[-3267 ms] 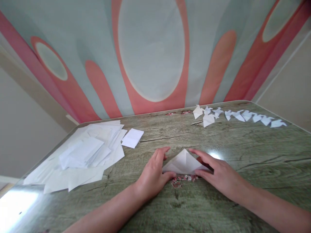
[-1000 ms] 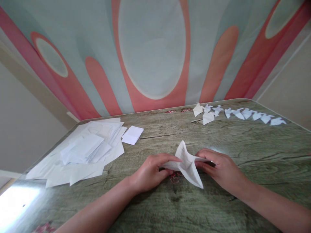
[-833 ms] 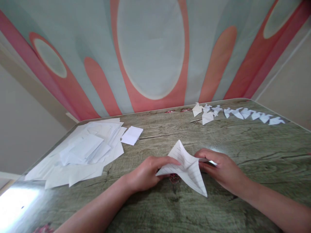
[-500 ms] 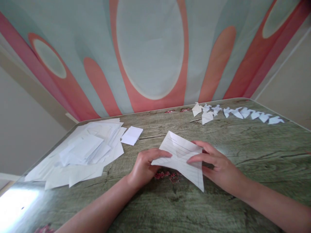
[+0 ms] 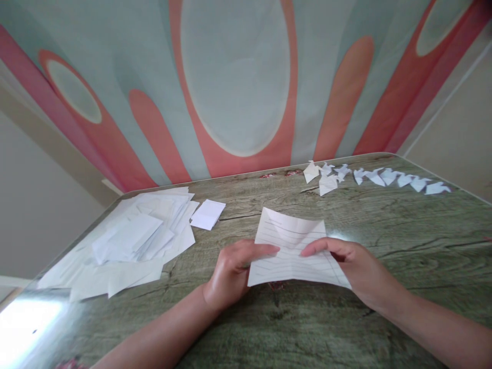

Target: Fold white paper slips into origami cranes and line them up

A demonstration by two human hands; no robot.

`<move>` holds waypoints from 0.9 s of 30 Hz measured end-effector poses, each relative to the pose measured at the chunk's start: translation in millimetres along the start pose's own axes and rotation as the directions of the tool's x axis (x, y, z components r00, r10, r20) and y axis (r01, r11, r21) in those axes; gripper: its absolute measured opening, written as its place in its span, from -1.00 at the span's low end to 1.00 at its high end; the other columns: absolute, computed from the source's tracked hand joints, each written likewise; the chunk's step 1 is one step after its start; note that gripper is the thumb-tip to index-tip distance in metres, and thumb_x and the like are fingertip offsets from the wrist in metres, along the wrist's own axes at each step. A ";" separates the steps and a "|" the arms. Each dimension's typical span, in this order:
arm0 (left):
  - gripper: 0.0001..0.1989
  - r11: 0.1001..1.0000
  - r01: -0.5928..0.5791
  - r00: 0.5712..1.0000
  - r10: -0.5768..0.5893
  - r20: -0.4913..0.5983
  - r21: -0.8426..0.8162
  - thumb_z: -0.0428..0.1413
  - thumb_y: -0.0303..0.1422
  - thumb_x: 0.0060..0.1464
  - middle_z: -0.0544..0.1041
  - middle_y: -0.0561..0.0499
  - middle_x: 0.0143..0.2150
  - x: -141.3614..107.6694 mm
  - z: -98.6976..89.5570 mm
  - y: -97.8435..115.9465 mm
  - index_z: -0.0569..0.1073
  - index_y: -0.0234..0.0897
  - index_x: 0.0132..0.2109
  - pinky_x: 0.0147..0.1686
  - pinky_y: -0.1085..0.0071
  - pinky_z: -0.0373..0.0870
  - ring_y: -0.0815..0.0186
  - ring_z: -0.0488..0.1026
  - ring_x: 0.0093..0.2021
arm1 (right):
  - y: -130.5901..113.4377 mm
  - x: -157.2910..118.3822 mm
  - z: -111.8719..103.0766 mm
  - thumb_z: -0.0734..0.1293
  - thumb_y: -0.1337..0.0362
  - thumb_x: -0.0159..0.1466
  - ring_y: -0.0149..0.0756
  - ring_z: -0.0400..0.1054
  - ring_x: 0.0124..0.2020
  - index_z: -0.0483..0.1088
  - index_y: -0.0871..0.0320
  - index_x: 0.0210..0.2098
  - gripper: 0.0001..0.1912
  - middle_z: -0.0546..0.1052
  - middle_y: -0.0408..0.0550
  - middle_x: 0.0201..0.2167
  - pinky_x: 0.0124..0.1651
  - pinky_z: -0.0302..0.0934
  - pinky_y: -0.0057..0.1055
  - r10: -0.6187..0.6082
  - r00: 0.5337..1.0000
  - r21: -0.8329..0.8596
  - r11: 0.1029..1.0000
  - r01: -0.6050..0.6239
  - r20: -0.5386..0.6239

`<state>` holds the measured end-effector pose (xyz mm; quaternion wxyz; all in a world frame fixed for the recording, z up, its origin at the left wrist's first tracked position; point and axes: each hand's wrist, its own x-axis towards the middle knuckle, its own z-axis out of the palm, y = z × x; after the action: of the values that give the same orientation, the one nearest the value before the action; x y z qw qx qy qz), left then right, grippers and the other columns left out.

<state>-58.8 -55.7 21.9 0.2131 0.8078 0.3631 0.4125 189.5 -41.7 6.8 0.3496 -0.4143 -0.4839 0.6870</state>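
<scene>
A white sheet of lined paper (image 5: 292, 264), with crease marks across its middle, is held up off the table between both hands. My left hand (image 5: 236, 266) pinches its left side, thumb on top and the other fingers hidden beneath. On the right side my right hand (image 5: 355, 261) grips it the same way, its thumb lying on the ruled face near the centre. The sheet bows slightly, with its upper edge tilted away from me.
A spread pile of white papers (image 5: 177, 246) lies on the left of the wood-patterned table (image 5: 230, 328). Beside it is a small stack of paper squares (image 5: 208, 214). Several folded paper birds (image 5: 388, 177) stand in a row at the back right. A patterned wall covering (image 5: 238, 77) rises behind.
The sheet has gone from a twisted, partly folded shape to a more opened, flatter one. My right fingers have shifted from its upper edge to underneath, with the thumb remaining on top.
</scene>
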 end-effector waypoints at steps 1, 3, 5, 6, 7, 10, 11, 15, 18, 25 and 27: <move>-0.74 0.998 0.040 0.999 -0.040 0.007 -0.046 0.23 -0.46 0.06 0.62 -0.05 -0.17 1.1 -0.1 -0.6 0.54 -0.22 -0.06 -0.23 0.45 0.45 0.31 0.57 -0.22 | -1.1 -0.5 -0.7 0.52 0.17 0.02 -0.34 0.48 -0.37 0.54 0.08 -0.33 -0.77 0.61 -0.15 -0.38 -0.30 0.34 -0.48 -0.020 1.000 -0.011 1.000 0.020 -0.021; -0.75 0.991 0.089 0.996 -0.090 0.001 -0.103 0.26 -0.47 0.03 0.62 -0.05 -0.18 2.7 -0.6 -1.3 0.56 -0.23 -0.10 -0.22 0.47 0.46 0.32 0.57 -0.22 | -3.7 -1.3 -2.1 0.53 0.19 -0.01 -0.36 0.46 -0.40 0.53 0.07 -0.36 -0.77 0.61 -0.18 -0.41 -0.34 0.33 -0.50 -0.064 0.997 -0.042 0.997 0.062 -0.045; -0.76 0.986 0.105 0.994 -0.106 0.003 -0.128 0.27 -0.48 0.00 0.61 -0.06 -0.18 3.2 -0.7 -1.1 0.57 -0.24 -0.12 -0.22 0.47 0.47 0.30 0.58 -0.21 | -6.8 -2.6 -2.1 0.51 0.19 0.01 -0.36 0.45 -0.42 0.53 0.06 -0.37 -0.81 0.60 -0.18 -0.41 -0.37 0.31 -0.50 -0.102 0.994 -0.104 0.990 0.097 -0.039; -0.76 0.984 0.106 0.994 -0.106 0.005 -0.140 0.28 -0.49 0.00 0.61 -0.07 -0.18 3.2 -0.4 -0.5 0.58 -0.25 -0.13 -0.22 0.47 0.47 0.30 0.58 -0.21 | -8.3 -3.4 -1.6 0.49 0.18 0.03 -0.36 0.45 -0.43 0.54 0.06 -0.37 -0.82 0.59 -0.18 -0.40 -0.39 0.31 -0.50 -0.123 0.992 -0.151 0.982 0.117 -0.033; -0.78 0.983 0.103 0.995 -0.103 0.006 -0.152 0.28 -0.48 0.00 0.62 -0.07 -0.18 3.1 0.2 0.3 0.59 -0.25 -0.15 -0.24 0.47 0.48 0.29 0.58 -0.22 | -9.4 -4.2 -0.9 0.48 0.17 0.04 -0.35 0.45 -0.42 0.54 0.05 -0.37 -0.84 0.59 -0.18 -0.39 -0.38 0.31 -0.49 -0.152 0.988 -0.212 0.967 0.143 -0.029; -0.88 0.982 0.102 0.995 -0.104 -0.007 -0.159 0.26 -0.44 0.03 0.63 -0.07 -0.24 2.9 2.4 3.1 0.61 -0.27 -0.22 -0.30 0.47 0.48 0.29 0.58 -0.28 | -9.7 -4.9 0.2 0.46 0.15 0.07 -0.28 0.46 -0.35 0.54 0.04 -0.39 -0.86 0.59 -0.16 -0.38 -0.26 0.32 -0.42 -0.251 0.967 -0.429 0.880 0.205 -0.052; -0.93 0.983 0.113 0.993 -0.117 -0.021 -0.145 0.25 -0.42 0.05 0.63 -0.05 -0.29 3.1 3.1 3.8 0.61 -0.27 -0.27 -0.33 0.48 0.47 0.31 0.58 -0.32 | -8.6 -4.5 -0.2 0.44 0.12 0.10 -0.25 0.46 -0.32 0.54 0.04 -0.39 -0.85 0.59 -0.15 -0.38 -0.23 0.33 -0.39 -0.272 0.960 -0.479 0.852 0.210 -0.064; -0.89 0.975 0.210 0.971 -0.217 -0.105 -0.070 0.24 -0.34 0.06 0.60 0.01 -0.44 4.5 4.2 4.8 0.59 -0.28 -0.38 -0.40 0.49 0.44 0.34 0.53 -0.43 | -2.2 -2.2 -3.2 0.37 0.04 0.20 -0.17 0.48 -0.18 0.54 0.04 -0.23 -0.74 0.61 -0.08 -0.27 -0.10 0.36 -0.30 -0.305 0.949 -0.493 0.840 0.226 -0.083; -0.85 0.957 0.282 0.950 -0.289 -0.122 -0.074 0.23 -0.29 0.07 0.60 0.00 -0.42 4.3 5.1 4.6 0.59 -0.30 -0.35 -0.38 0.45 0.44 0.31 0.53 -0.40 | -1.4 -2.7 -3.4 0.34 0.02 0.22 -0.14 0.50 -0.22 0.55 0.06 -0.22 -0.71 0.62 -0.06 -0.33 -0.13 0.40 -0.26 -0.330 0.937 -0.506 0.831 0.233 -0.110; -0.83 0.907 0.389 0.904 -0.410 -0.123 -0.161 0.23 -0.29 0.07 0.62 -0.03 -0.35 0.9 15.3 5.7 0.58 -0.33 -0.29 -0.32 0.42 0.47 0.28 0.54 -0.36 | -2.3 -4.3 -1.3 0.32 0.13 0.26 -0.14 0.49 -0.16 0.54 0.01 -0.19 -0.79 0.61 -0.08 -0.17 -0.08 0.37 -0.26 -0.509 0.858 -0.674 0.659 0.335 -0.071; -0.83 0.893 0.416 0.894 -0.436 -0.098 -0.173 0.21 -0.29 0.10 0.62 -0.02 -0.37 1.4 16.5 6.1 0.58 -0.32 -0.32 -0.31 0.43 0.46 0.28 0.54 -0.35 | -0.9 -4.4 -2.2 0.31 0.18 0.27 -0.14 0.48 -0.14 0.55 0.00 -0.24 -0.83 0.60 -0.09 -0.17 -0.10 0.37 -0.28 -0.554 0.832 -0.706 0.597 0.380 -0.020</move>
<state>-42.2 -59.3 17.2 0.3328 0.6607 0.5135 0.4348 193.3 -44.5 8.3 0.3981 -0.4483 -0.7455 0.2911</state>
